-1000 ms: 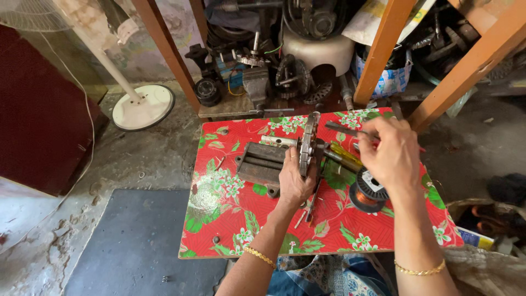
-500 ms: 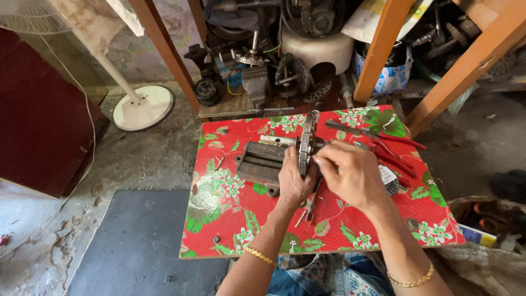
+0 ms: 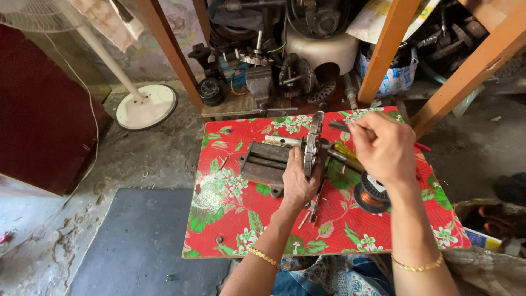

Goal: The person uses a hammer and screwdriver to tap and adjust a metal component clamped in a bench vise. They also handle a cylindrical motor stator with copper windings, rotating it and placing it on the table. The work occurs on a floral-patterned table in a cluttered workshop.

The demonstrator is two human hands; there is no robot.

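The right hand (image 3: 383, 148) has lifted from beside the left, back toward the red table's (image 3: 230, 219) far edge; fingers pinching a thin tool (image 3: 341, 125).

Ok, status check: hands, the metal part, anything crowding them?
Left hand grips upright metal disc. Right hand pinches thin tool beside it. Wire spool sits under right wrist.

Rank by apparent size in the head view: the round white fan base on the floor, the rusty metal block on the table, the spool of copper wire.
1. Round white fan base, though it lies farther away.
2. Rusty metal block.
3. Spool of copper wire, partly hidden by the right hand.
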